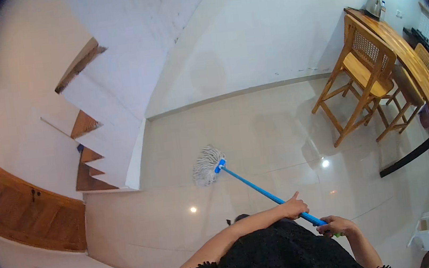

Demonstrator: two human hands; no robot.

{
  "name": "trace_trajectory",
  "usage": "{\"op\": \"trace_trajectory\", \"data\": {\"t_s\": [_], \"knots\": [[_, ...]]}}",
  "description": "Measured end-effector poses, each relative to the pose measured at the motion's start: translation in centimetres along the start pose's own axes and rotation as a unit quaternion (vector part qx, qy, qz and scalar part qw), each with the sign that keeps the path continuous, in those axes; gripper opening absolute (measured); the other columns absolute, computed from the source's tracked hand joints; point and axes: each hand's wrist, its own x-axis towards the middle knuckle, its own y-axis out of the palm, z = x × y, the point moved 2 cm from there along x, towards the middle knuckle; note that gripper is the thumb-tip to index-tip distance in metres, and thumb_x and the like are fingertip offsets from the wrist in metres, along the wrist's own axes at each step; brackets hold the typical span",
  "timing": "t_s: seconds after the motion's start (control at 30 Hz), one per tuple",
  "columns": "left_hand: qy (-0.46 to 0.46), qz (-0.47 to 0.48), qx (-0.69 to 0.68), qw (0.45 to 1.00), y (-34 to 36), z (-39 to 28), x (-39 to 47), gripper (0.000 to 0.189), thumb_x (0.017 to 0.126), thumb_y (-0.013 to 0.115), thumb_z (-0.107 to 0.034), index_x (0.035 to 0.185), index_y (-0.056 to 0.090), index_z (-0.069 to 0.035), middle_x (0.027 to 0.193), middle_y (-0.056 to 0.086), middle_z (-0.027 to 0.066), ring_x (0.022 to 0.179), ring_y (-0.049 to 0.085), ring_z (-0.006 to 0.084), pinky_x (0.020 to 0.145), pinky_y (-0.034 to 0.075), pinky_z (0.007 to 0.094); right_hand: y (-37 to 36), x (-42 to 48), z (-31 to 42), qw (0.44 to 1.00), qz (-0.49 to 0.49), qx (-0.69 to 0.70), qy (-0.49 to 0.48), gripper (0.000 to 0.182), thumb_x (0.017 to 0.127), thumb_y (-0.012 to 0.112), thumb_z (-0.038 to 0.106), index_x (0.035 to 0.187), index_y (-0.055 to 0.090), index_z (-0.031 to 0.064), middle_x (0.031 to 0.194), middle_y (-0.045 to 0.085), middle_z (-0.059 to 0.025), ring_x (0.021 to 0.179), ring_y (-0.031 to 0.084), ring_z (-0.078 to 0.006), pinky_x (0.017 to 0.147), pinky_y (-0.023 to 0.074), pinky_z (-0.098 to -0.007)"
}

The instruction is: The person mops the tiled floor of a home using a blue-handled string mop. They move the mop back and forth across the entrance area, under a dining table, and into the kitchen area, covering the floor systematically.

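Observation:
My left hand [295, 207] is closed around the blue handle of a string mop [259, 190], with one finger stretched out along it. Lower down, near the handle's end, my right hand [335, 225] grips the same handle; a bit of green shows beneath its fingers. The mop's grey-white string head [207, 167] lies spread on the glossy tiled floor [263, 136], joined to the handle by a blue clamp.
Wooden high chairs [367, 71] stand at a wooden counter [408, 46] bearing a metal kettle [373, 6]. A staircase with wooden treads [86, 123] is at the left, near a wooden door [26, 205]. A skirting board [233, 93] edges the far wall.

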Motion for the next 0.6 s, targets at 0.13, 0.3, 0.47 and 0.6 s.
{"op": "trace_trajectory", "data": {"t_s": [0.13, 0.3, 0.47, 0.6], "knots": [[-0.119, -0.020, -0.011, 0.993, 0.6, 6.1, -3.8, 0.023, 0.065, 0.057, -0.013, 0.088, 0.057, -0.018, 0.081, 0.055, 0.0020, 0.088, 0.053, 0.0235, 0.083, 0.028, 0.0609, 0.6, 6.6, 1.7, 0.998, 0.012, -0.027, -0.057, 0.017, 0.075, 0.058, 0.022, 0.076, 0.052, 0.0052, 0.056, 0.045, 0.0010, 0.047, 0.040, -0.0078, 0.041, 0.0304, -0.0223], [-0.316, -0.022, 0.044, 0.948, -6.6, 17.2, -12.2, 0.026, 0.065, 0.060, -0.019, 0.090, 0.057, -0.016, 0.089, 0.054, 0.0073, 0.095, 0.049, 0.0276, 0.071, 0.043, 0.0457, 4.3, 19.9, 13.5, 0.990, 0.049, -0.002, -0.130, 0.019, 0.074, 0.058, 0.020, 0.067, 0.052, 0.0044, 0.052, 0.047, -0.0020, 0.044, 0.043, -0.0106, 0.040, 0.0328, -0.0257], [-0.437, -0.101, 0.017, 0.894, -4.5, 19.3, -21.7, 0.036, 0.070, 0.059, -0.016, 0.103, 0.049, -0.012, 0.117, 0.040, 0.0139, 0.111, 0.037, 0.0329, 0.084, 0.040, 0.0420, 11.2, 30.2, 15.3, 0.987, 0.055, 0.139, -0.066, 0.012, 0.072, 0.058, 0.010, 0.067, 0.051, 0.0014, 0.056, 0.049, -0.0043, 0.043, 0.044, -0.0113, 0.039, 0.0364, -0.0248], [-0.464, -0.159, -0.072, 0.868, -4.0, 19.3, -20.2, 0.037, 0.074, 0.055, -0.009, 0.109, 0.046, -0.012, 0.117, 0.038, 0.0176, 0.111, 0.037, 0.0338, 0.089, 0.037, 0.0409, 9.1, 30.3, 15.3, 0.984, 0.071, 0.156, -0.039, 0.011, 0.072, 0.057, 0.010, 0.068, 0.051, 0.0021, 0.057, 0.049, -0.0037, 0.045, 0.044, -0.0101, 0.039, 0.0359, -0.0241]]}}
